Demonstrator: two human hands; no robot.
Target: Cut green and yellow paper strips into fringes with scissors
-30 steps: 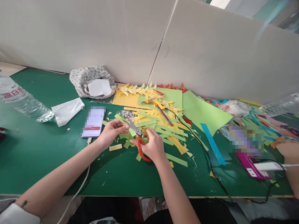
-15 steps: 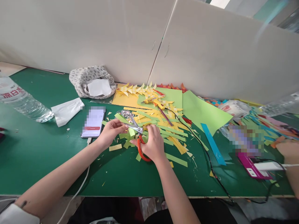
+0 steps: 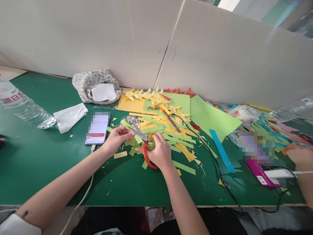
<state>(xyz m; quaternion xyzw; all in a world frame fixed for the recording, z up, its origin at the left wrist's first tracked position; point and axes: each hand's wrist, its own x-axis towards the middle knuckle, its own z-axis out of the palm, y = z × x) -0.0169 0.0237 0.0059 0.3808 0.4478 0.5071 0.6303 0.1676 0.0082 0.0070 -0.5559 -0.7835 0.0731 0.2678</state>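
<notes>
My right hand (image 3: 160, 152) grips orange-handled scissors (image 3: 144, 146) whose steel blades point up and left. My left hand (image 3: 116, 137) pinches a light green paper strip (image 3: 127, 125) right at the blades. Both hands work over a heap of yellow and green paper strips (image 3: 171, 133) on the green table (image 3: 44, 163). Small green offcuts (image 3: 121, 154) lie under and beside my hands.
A phone (image 3: 97, 128) with a white cable lies left of my hands. Further left are a tissue (image 3: 69, 116) and a water bottle (image 3: 22, 107). A patterned fabric pouch (image 3: 96, 85) and woven yellow paper (image 3: 144, 94) sit by the wall. Another person's hand (image 3: 299, 155) is at far right.
The scissor blades opened slightly half a second ago and have come together again on the green strip. Both hands stay in the same place.
</notes>
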